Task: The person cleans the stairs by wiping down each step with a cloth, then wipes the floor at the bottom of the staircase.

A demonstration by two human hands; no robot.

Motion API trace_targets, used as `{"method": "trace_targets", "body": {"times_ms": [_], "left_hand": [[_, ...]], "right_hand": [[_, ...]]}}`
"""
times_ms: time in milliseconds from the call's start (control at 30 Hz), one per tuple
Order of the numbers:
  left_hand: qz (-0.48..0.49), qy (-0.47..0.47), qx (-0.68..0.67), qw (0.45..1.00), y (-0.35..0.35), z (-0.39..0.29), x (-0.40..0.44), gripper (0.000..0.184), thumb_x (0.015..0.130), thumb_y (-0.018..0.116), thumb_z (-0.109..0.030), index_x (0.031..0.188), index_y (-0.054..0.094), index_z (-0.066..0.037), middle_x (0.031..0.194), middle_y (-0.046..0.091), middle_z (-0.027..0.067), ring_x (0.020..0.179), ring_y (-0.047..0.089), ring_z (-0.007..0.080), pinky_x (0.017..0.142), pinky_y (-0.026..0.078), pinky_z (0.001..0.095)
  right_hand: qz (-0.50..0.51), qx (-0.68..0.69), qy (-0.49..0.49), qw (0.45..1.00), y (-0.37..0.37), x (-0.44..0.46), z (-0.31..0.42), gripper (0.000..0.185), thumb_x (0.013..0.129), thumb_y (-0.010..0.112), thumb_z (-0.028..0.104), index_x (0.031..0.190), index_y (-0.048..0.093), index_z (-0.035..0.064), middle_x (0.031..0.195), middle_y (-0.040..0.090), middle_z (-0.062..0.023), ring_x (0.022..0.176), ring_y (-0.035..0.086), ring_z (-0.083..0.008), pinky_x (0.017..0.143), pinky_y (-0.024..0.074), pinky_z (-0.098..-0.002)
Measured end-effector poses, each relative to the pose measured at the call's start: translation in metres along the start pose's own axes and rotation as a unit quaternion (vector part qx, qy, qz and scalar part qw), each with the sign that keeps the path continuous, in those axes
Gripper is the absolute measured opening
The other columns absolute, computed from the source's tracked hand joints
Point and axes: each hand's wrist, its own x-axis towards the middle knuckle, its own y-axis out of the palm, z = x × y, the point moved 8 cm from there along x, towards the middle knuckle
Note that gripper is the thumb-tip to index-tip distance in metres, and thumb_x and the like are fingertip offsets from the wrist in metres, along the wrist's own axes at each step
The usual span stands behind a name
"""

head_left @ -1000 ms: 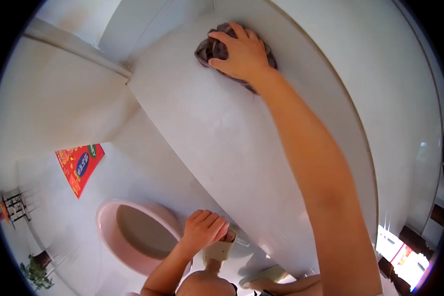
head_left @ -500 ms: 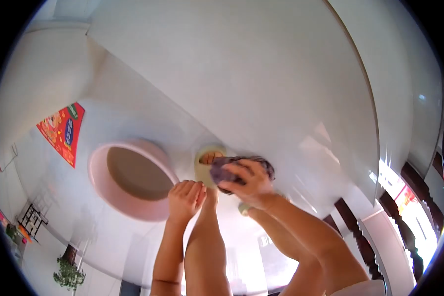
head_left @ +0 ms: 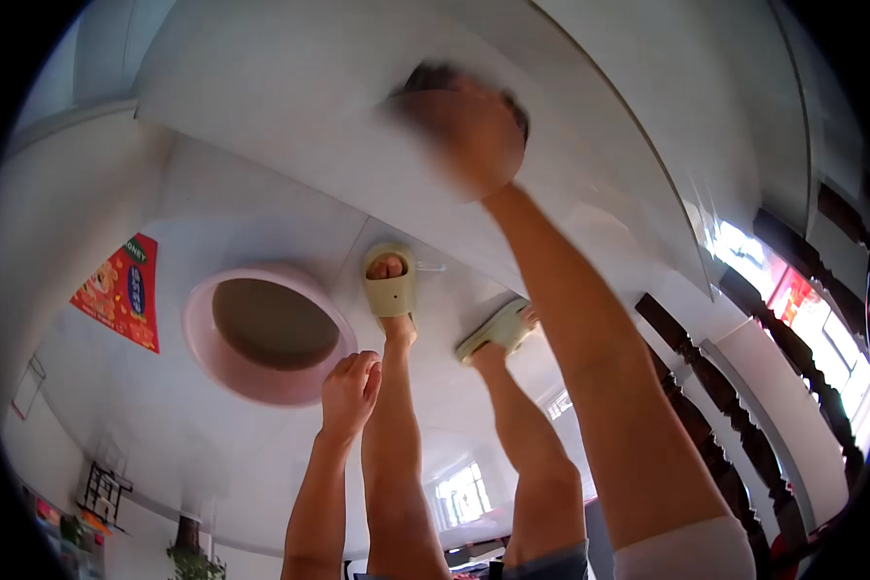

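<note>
Blurred by motion, my right hand (head_left: 478,150) reaches far forward with a dark purple cloth (head_left: 431,77) under its palm and fingers. The cloth lies against the large pale panel (head_left: 290,77) and shows only beyond the knuckles and along the hand's right side. My left hand (head_left: 351,389) is curled closed close to the near right rim of a pink basin (head_left: 198,338); nothing shows in its fingers. Murky greyish water (head_left: 275,324) fills part of the basin.
My feet wear pale green slippers, a left slipper (head_left: 390,290) beside the basin and a right slipper (head_left: 498,329) on the glossy floor (head_left: 261,217). A red snack packet (head_left: 126,295) lies at left. Dark turned balusters (head_left: 744,396) stand at right.
My right hand has swept forward from above the slippers onto the panel with the cloth. Both slippers now show more fully. My left hand stays closed by the basin.
</note>
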Motion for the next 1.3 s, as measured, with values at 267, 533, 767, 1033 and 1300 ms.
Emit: {"method": "trace_targets", "body": {"times_ms": [267, 533, 767, 1033, 1300], "left_hand": [[0.071, -0.016, 0.018, 0.997, 0.012, 0.027, -0.019, 0.016, 0.088, 0.061, -0.009, 0.103, 0.062, -0.005, 0.087, 0.066, 0.0146, 0.08, 0.063, 0.033, 0.07, 0.05, 0.0429], [-0.102, 0.254, 0.26, 0.926, -0.05, -0.046, 0.097, 0.058, 0.084, 0.068, -0.018, 0.135, 0.046, -0.004, 0.127, 0.052, 0.0232, 0.12, 0.047, 0.0431, 0.101, 0.037, 0.053], [-0.02, -0.08, 0.423, 0.903, -0.025, -0.051, 0.26, 0.136, 0.065, 0.062, -0.084, 0.154, -0.016, -0.018, 0.157, -0.013, 0.0295, 0.142, -0.012, 0.0548, 0.106, 0.01, 0.0742], [-0.021, -0.017, 0.396, 0.918, -0.038, -0.012, 0.293, 0.142, 0.061, 0.058, -0.09, 0.151, -0.023, -0.015, 0.15, -0.022, 0.0384, 0.135, -0.02, 0.0624, 0.109, 0.0, 0.0694], [-0.003, -0.018, 0.407, 0.913, -0.043, -0.015, 0.297, 0.141, 0.063, 0.057, -0.09, 0.15, -0.025, -0.015, 0.149, -0.023, 0.0387, 0.135, -0.018, 0.063, 0.109, 0.002, 0.0695]], "right_hand": [[0.103, 0.078, 0.067, 0.989, -0.022, -0.283, -0.046, 0.039, 0.065, 0.069, 0.001, 0.096, 0.063, 0.0245, 0.133, 0.045, -0.0085, 0.128, 0.038, -0.0392, 0.106, 0.0314, -0.0573], [-0.093, 0.053, 0.261, 0.959, -0.128, -0.371, -0.224, 0.053, 0.065, 0.065, 0.003, 0.118, 0.058, 0.0089, 0.12, 0.056, -0.0162, 0.113, 0.053, -0.0373, 0.1, 0.0429, -0.0443], [-0.124, -0.088, 0.399, 0.904, -0.074, -0.239, -0.24, 0.075, 0.071, 0.073, 0.047, 0.137, 0.049, 0.0206, 0.138, 0.049, -0.0146, 0.127, 0.046, -0.0354, 0.102, 0.0409, -0.0498], [-0.208, 0.051, 0.01, 0.977, -0.022, -0.269, -0.018, 0.05, 0.063, 0.072, 0.017, 0.109, 0.066, 0.035, 0.135, 0.049, 0.0031, 0.119, 0.047, -0.0293, 0.097, 0.0408, -0.0516], [-0.16, -0.096, 0.356, 0.915, -0.062, -0.521, -0.236, 0.083, 0.058, 0.074, 0.009, 0.136, 0.046, 0.02, 0.139, 0.045, -0.0164, 0.127, 0.042, -0.0374, 0.109, 0.0319, -0.0493]]}}
